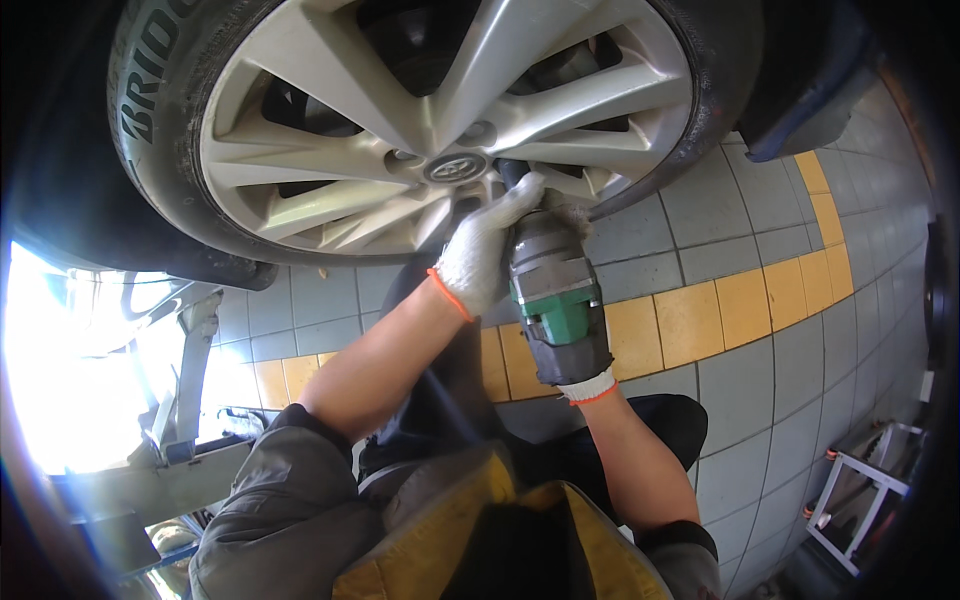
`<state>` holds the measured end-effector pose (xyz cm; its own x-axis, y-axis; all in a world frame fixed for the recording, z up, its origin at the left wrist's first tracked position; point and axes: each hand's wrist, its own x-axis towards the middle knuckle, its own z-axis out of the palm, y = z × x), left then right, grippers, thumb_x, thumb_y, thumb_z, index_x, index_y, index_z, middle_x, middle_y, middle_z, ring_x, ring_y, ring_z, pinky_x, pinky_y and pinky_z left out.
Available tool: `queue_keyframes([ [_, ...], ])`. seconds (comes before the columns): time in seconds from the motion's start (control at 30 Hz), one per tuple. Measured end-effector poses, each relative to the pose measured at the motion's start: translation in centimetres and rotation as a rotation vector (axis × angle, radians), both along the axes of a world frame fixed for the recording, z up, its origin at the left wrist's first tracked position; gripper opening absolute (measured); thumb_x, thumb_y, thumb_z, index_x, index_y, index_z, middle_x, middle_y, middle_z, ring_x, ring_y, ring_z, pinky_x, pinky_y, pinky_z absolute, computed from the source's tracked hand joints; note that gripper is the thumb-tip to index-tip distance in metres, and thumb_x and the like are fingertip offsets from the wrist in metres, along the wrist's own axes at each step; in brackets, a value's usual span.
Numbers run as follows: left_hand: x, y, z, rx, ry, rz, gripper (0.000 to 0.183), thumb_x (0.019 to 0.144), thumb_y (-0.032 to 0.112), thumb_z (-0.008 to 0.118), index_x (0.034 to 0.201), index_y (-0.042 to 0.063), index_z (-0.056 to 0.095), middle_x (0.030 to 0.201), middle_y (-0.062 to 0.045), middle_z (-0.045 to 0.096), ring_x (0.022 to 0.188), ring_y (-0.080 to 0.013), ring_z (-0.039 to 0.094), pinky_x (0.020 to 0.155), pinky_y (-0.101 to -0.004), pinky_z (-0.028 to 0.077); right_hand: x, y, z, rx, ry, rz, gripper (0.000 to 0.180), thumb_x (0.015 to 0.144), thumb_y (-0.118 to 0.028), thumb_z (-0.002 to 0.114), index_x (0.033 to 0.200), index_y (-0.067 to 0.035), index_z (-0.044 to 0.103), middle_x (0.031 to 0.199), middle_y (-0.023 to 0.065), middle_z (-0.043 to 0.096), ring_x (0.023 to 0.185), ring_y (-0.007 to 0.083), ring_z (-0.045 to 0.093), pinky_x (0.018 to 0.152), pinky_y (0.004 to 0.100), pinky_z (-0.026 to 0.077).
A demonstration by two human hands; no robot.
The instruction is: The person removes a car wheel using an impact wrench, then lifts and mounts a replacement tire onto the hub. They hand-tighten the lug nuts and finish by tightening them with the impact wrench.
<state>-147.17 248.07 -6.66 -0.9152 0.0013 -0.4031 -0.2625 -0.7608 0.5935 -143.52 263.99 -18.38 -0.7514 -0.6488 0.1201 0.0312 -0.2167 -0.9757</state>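
Note:
Straight ahead is a car wheel with a silver alloy rim [300,45] and a Bridgestone tyre [161,135]. The Toyota centre cap [455,168] sits at its hub, with lug-nut recesses around it. A green and grey impact wrench [556,300] points up at the hub; its dark socket [513,172] reaches into the recess right of the cap. My left hand [491,240], in a white knit glove, is at the socket and nose of the wrench; its fingertips are partly hidden. My right hand [589,386], gloved too, is behind the wrench body at its rear, mostly hidden by it.
Grey floor tiles [720,202] with a yellow tile stripe [686,319] lie below the wheel. A metal lift arm or stand [187,367] is at the left, beside bright glare. A wheeled metal frame [855,487] stands at the lower right. Dark car bodywork [802,97] overhangs at upper right.

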Motion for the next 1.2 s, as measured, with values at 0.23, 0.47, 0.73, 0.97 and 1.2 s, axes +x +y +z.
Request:
queue_keyframes([
  [0.23,1.1,-0.7,-1.0,-0.13,-0.073,0.065,0.032,0.104,0.028,0.072,0.115,-0.001,0.068,0.103,-0.017,0.076,0.089,-0.0276,0.076,0.08,-0.0405,0.065,1.6,-1.6,-1.7,0.214,0.004,-0.236,0.041,0.111,-0.031,0.049,0.144,-0.007,0.054,0.131,0.0117,0.066,0.113,0.026,0.069,0.094,0.0407,0.06],
  [0.47,0.0,-0.2,-1.1,0.338,0.048,0.014,0.039,0.105,0.034,0.069,0.119,-0.002,0.067,0.113,-0.018,0.076,0.106,-0.03,0.074,0.099,-0.0432,0.06,0.3,-1.6,-0.5,0.365,0.377,-0.274,0.035,0.097,-0.021,0.075,0.128,-0.006,0.067,0.122,0.0107,0.069,0.113,0.0275,0.066,0.091,0.0406,0.055],
  [0.73,0.5,-0.6,0.3,-0.187,-0.091,0.012,0.033,0.109,0.035,0.063,0.113,0.002,0.068,0.101,-0.015,0.075,0.09,-0.0231,0.074,0.083,-0.0368,0.062,0.9,-3.7,-1.0,-0.829,-0.916,0.01,0.039,0.115,-0.031,0.042,0.142,-0.007,0.057,0.129,0.0087,0.067,0.115,0.0243,0.067,0.1,0.0385,0.056],
  [0.97,0.1,-0.1,0.0,-0.211,-0.092,0.021,0.038,0.108,0.043,0.064,0.101,0.006,0.069,0.093,-0.012,0.074,0.079,-0.0202,0.072,0.074,-0.0351,0.061,-0.1,-2.0,-1.6,-0.953,-1.064,0.178,0.041,0.116,-0.035,0.041,0.142,-0.009,0.058,0.131,0.0078,0.066,0.119,0.0247,0.065,0.103,0.042,0.055],
  [1.2,0.8,-0.6,0.4,-0.211,-0.09,-0.058,0.04,0.108,0.047,0.063,0.106,0.007,0.066,0.096,-0.013,0.075,0.083,-0.0208,0.073,0.076,-0.0359,0.062,1.1,-2.1,-1.1,-0.979,-1.089,0.124,0.043,0.115,-0.038,0.042,0.143,-0.009,0.057,0.135,0.0104,0.065,0.122,0.0277,0.064,0.106,0.0434,0.054],
])
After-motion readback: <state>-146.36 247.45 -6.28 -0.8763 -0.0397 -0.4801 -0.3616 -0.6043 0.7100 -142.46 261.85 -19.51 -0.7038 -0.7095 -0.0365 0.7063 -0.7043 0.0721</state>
